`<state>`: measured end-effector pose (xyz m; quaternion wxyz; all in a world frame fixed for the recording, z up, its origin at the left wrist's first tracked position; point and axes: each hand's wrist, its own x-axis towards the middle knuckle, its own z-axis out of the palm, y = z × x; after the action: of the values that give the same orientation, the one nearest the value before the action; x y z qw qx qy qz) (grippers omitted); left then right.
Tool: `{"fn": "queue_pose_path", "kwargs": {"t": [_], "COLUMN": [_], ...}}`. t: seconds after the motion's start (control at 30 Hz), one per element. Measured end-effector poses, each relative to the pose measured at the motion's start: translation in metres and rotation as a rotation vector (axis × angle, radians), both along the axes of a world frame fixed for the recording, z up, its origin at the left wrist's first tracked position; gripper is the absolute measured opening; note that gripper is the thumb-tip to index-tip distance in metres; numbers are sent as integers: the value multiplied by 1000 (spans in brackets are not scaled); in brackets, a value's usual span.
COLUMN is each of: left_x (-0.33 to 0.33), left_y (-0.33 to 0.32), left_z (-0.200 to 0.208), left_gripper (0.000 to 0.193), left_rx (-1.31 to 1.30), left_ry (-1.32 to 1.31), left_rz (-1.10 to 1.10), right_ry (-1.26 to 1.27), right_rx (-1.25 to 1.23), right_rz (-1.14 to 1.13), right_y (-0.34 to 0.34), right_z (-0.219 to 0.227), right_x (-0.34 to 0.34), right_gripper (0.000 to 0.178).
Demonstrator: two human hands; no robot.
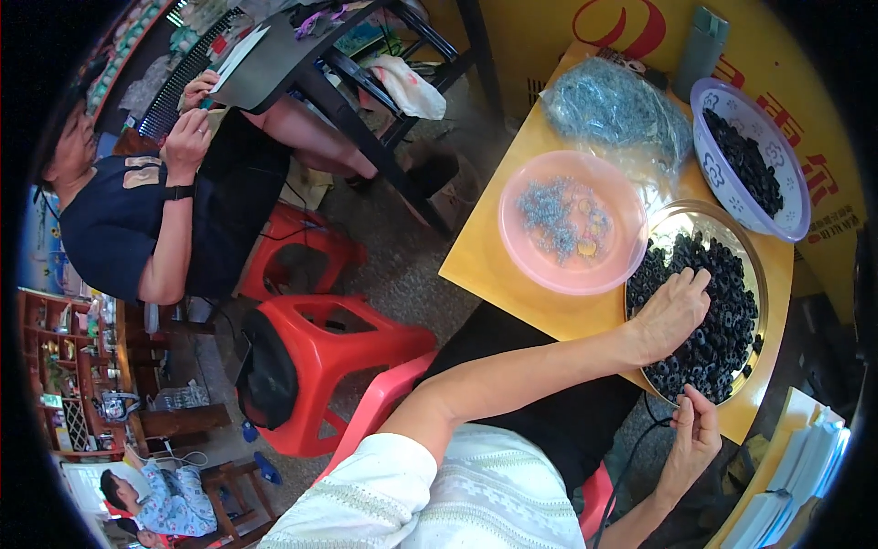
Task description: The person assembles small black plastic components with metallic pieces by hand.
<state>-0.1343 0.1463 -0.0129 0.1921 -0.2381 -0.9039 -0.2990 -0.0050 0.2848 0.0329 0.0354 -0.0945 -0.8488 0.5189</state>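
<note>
My left hand reaches over a round, shiny metal tray heaped with small black ring-like parts. Its fingers are curled down into the heap, and the fingertips are partly hidden. At the tray's near rim is my right hand, thumb and index finger drawn together. Whatever lies between them is too small to make out. Left of the tray stands a pink plastic bowl with small silvery metal pieces and a few yellowish ones in it.
A purple-rimmed bowl of black pieces, a clear bag of bluish-grey parts and a grey-green bottle share the yellow table. Red stools stand left. Another person works at a dark table; stacked papers lie right.
</note>
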Motion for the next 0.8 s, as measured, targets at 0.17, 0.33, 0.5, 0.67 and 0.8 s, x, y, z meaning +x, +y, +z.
{"fn": "queue_pose_path", "kwargs": {"t": [0.17,0.33,0.5,0.67,0.8], "left_x": [-1,1,16,63,106], "left_y": [1,-1,-8,-19,-47], "left_z": [-9,-6,12,22,12], "left_gripper": [2,4,8,12,9], "left_rx": [83,117,271,716,1210], "left_ry": [8,24,140,-253,-903], "left_rz": [17,30,-24,-229,-312], "right_ry": [3,-24,-31,-22,35], "right_rx": [10,24,31,5,-49], "right_rz": [7,23,24,33,85], "right_y": [-2,-5,-5,-5,-16], "right_z": [-1,-1,2,0,7], "right_x": [3,7,8,7,7], "right_gripper": [15,14,14,15,15]}}
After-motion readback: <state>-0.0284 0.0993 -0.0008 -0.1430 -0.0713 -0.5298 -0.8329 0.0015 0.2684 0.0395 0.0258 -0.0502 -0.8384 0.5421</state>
